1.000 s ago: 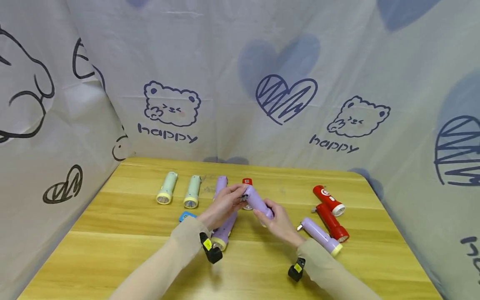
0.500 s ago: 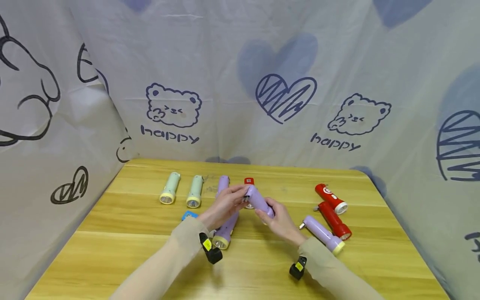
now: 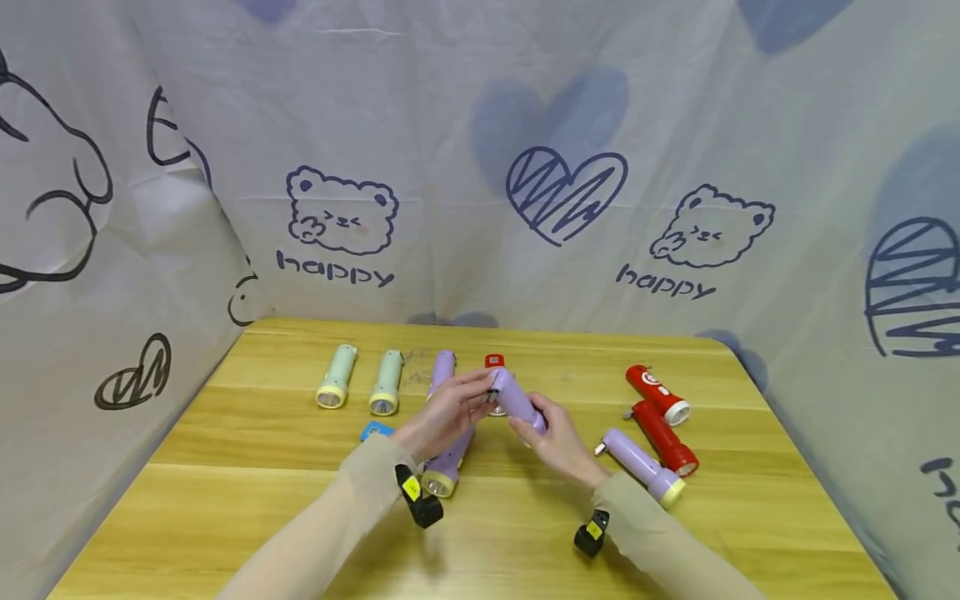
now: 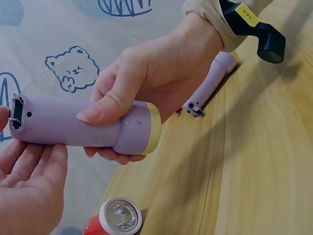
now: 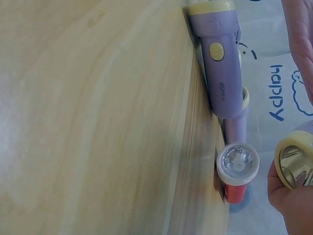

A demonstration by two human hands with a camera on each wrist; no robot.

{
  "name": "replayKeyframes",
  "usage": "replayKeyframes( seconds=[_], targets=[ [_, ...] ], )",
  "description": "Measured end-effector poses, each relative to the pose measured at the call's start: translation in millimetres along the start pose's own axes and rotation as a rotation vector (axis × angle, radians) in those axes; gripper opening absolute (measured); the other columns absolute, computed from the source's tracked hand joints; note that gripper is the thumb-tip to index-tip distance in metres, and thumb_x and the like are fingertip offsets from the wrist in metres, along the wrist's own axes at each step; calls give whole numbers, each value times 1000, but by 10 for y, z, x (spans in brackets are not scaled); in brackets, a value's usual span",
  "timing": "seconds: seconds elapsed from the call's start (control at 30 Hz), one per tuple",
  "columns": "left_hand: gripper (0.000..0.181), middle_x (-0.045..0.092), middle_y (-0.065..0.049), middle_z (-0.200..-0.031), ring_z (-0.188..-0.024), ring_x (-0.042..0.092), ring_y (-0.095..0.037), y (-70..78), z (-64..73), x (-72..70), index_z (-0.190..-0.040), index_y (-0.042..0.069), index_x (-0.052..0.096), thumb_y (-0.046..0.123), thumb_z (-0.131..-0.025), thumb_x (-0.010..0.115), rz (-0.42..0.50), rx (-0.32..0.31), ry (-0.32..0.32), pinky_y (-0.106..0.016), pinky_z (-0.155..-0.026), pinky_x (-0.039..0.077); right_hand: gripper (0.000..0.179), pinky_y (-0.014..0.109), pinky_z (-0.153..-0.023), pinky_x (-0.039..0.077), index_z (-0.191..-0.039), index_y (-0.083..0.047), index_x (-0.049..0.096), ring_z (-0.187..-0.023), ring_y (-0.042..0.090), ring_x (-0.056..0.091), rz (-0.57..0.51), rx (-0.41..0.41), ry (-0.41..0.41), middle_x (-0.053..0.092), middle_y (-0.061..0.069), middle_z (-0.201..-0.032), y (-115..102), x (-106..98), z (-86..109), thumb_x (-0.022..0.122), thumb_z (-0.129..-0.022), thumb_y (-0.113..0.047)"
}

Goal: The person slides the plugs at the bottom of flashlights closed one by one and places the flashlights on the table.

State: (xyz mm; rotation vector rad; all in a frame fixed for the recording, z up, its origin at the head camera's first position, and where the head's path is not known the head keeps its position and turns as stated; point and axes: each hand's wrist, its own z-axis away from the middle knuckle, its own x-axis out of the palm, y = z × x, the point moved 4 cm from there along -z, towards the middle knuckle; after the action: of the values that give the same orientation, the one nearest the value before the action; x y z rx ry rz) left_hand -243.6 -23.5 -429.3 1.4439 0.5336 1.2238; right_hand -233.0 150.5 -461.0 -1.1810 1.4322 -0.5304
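Note:
Both hands hold a purple flashlight above the table. My right hand grips it near the yellow-rimmed head, thumb along the barrel in the left wrist view. At the tail, a dark slot with metal plug prongs shows; the thumb of my left hand is right at them, with its fingers against the underside of the barrel. In the right wrist view the flashlight's reflector faces the camera. Beneath my left hand lies another purple flashlight, partly hidden.
Two mint flashlights, one far left and one beside it, lie near a blue object. Behind my hands are another purple flashlight and a red one. At right lie two red flashlights and a purple one.

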Motion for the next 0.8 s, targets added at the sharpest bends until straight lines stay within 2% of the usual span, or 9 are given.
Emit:
replayKeyframes(
  seconds=[0.3,0.47,0.67,0.8],
  targets=[
    [51,34,-21,-162,-121,56,-4,7,-2,32,-156,-2,31,11,-108,41,73,-13,-48,-15,-101,49,31,28,-82,54,-121,2,64,-93,20,63,2,17,37,70,21,-108,-3,20,11,70,-93,-10],
    [50,35,-21,-161,-125,55,-6,29,-13,46,-155,-2,32,9,-108,42,94,-9,-43,-14,-99,50,33,29,-84,54,-123,2,64,-95,22,63,-10,7,60,70,22,-111,-22,30,8,70,-93,-9],
    [50,36,-20,-161,-138,48,-15,36,6,53,-155,-1,33,10,-108,43,104,-13,-43,-15,-101,50,32,27,-84,54,-122,4,64,-96,21,63,-12,-14,62,70,22,-111,-36,32,16,70,-93,-8],
    [50,38,-19,-160,-132,53,-12,36,14,47,-155,0,35,11,-107,44,111,-15,-37,-16,-100,51,32,27,-83,54,-122,4,64,-96,22,64,-5,-19,62,70,23,-110,-49,26,14,70,-93,-8]
  ],
)
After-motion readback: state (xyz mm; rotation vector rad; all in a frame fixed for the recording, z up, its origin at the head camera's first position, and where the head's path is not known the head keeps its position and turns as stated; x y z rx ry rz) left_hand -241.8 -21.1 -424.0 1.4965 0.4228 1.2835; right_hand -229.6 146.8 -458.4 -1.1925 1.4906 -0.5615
